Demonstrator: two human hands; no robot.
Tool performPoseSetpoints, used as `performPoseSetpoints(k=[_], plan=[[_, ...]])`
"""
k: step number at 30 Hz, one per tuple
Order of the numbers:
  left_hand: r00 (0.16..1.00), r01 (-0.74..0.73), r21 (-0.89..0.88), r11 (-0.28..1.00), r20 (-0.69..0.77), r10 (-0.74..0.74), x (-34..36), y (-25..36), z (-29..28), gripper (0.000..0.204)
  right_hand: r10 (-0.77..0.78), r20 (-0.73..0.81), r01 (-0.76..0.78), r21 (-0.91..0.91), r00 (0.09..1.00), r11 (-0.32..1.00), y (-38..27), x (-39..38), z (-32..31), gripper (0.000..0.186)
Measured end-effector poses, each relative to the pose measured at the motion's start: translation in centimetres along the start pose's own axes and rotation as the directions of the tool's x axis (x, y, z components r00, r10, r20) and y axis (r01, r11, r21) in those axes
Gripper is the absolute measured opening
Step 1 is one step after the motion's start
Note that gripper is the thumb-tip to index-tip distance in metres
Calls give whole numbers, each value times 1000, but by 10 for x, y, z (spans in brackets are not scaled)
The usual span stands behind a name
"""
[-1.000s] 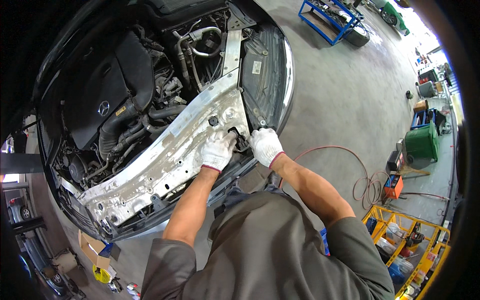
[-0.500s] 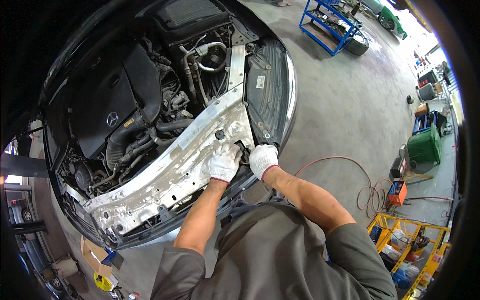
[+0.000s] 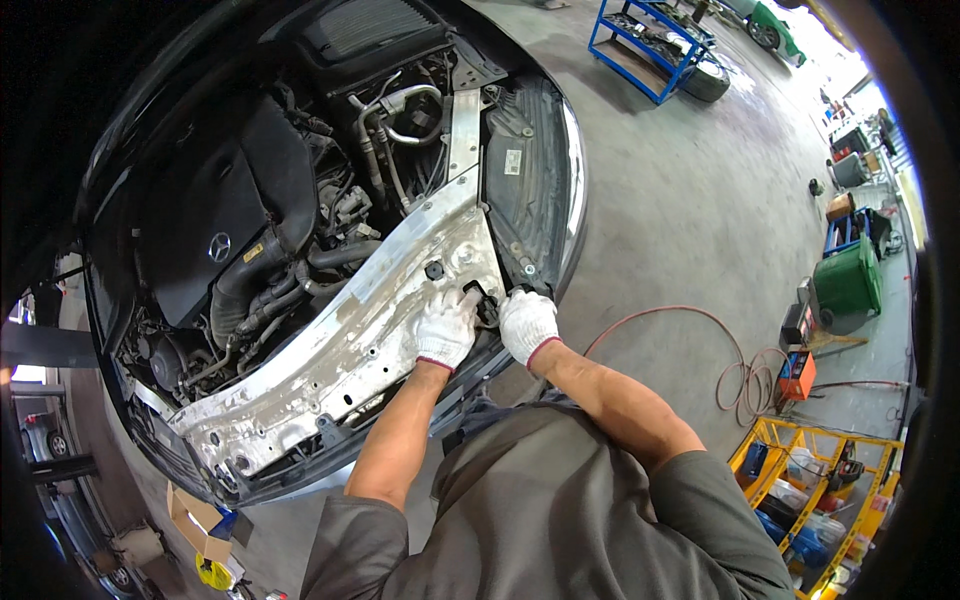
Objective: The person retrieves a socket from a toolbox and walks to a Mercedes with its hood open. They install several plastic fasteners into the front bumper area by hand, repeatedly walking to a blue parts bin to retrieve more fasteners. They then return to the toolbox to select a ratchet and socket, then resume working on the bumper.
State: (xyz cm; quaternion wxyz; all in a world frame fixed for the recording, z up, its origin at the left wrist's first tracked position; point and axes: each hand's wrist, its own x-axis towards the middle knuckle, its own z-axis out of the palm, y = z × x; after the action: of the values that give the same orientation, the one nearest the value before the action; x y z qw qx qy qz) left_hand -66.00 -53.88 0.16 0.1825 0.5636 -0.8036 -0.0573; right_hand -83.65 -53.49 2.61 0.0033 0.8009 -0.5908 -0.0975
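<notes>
at the far left lie a flattened cardboard box and a yellow object on the floor beside the car's front corner, then the open engine bay with its black engine cover and dark hoses. across the front of the bay runs a bare silver crossmember, scuffed and dull, dotted with holes and small clips, sloping from lower left up to the right; no bumper skin covers it, so the front already looks stripped down to this panel, and what is left seems to centre on one small fitting

the left hand, in a white knit glove, rests palm down on the crossmember with fingers curled toward a small black part at the panel's lower edge; it presses there more than it grasps, and whether any finger is hooked round the part i cannot tell. the black part sits between the two hands, still seated on the panel, mostly hidden by the gloves, so its shape is unclear. just right of it the right hand, also gloved, closes its fingertips on or against that same part, pinching from the right side, apparently working it loose or into place

further right a red hose loops over grey concrete, then a green bin, a blue rack at the top, and a yellow cart at lower right
</notes>
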Motion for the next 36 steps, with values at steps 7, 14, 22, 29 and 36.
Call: performPoseSetpoints(k=[7,14,22,29,36], plan=[[1000,11,32,999,-24,-10,6,5,-1,23,26,115,-23,-28,993,999,-7,7,-9,23],[969,242,-140,960,-3,-245,8,6,-1,32,59,192,-63,15,980,998,-12,17,-21,25],[992,127,-100,987,20,-126,7,2,2,23,38,165,-39,3,986,999,-10,16,-15,23],[1000,14,-30,999,4,-14,3,-1,1,17,33,128,-33,-3,991,999,-8,13,-14,23],[1000,-6,-9,1000,-13,5,8,6,-8,22,11,63,-10,-22,998,1000,-3,7,-15,23]])
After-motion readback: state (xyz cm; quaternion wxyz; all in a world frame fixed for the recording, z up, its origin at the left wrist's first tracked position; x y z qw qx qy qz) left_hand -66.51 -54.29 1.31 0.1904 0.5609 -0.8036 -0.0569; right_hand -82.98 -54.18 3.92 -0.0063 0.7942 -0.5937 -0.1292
